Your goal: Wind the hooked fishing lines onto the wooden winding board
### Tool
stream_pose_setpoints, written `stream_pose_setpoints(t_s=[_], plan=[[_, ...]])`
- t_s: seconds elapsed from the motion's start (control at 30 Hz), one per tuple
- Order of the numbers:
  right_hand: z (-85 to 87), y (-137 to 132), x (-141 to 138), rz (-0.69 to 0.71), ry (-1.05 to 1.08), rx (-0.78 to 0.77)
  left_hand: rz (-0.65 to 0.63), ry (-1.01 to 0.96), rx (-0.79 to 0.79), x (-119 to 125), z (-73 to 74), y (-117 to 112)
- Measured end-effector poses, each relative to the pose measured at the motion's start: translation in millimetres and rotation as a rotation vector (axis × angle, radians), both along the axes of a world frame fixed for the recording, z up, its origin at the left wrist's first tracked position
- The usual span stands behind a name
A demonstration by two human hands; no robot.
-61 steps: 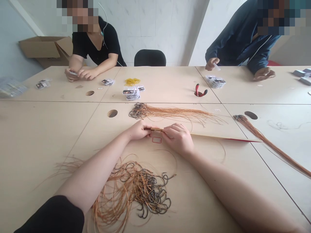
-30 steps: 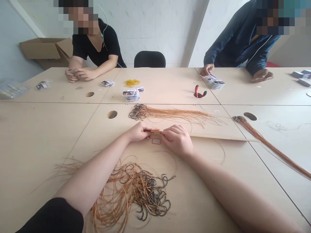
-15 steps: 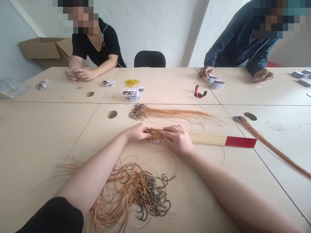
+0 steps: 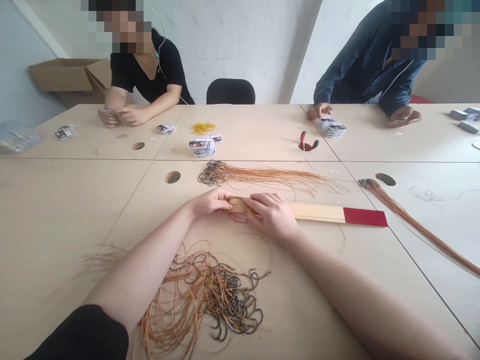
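Red covers the right end of a wood-toned strip (image 4: 320, 212), held crosswise between the loose heap of hooks (image 4: 235, 296) and the straightened bundle (image 4: 258, 175). Change noted: one second ago the strip stood edge-on; its broad face now shows, and it sits slightly further left. Left hand (image 4: 213, 202): thumb and fingers pinched on the strip's left end. Right hand (image 4: 273, 214): fingers closed over the strip close by, no gap seen. Judged effect: the flat face is presented for work at that end. Whether a hook is also gripped there cannot be confirmed; fingers obscure it.
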State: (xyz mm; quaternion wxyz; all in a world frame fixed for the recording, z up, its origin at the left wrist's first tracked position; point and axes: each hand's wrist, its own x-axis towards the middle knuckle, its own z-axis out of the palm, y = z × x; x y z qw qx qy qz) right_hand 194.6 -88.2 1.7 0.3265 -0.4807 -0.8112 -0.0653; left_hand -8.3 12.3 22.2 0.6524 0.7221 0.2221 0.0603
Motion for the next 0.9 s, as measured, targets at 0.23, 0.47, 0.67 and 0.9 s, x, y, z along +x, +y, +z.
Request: stream_pose_setpoints(t_s=[0.23, 0.47, 0.67, 0.9], plan=[[0.3, -0.5, -1.2, 0.025, -0.03, -0.03, 0.05, -0.006, -0.059, -5.4, -8.6, 7.8], [4.3, -1.6, 1.5, 0.065, -0.088, -0.064, 0.063, 0.038, -0.167, -3.0, -2.7, 5.3], [4.1, -0.1, 2.8, 0.058, -0.146, -0.068, 0.061, 0.045, -0.119, 1.3, -1.5, 5.5], [8.3, 0.9, 3.2, 0.054, -0.203, -0.072, 0.043, 0.077, -0.123, 2.0, -1.2, 5.7]])
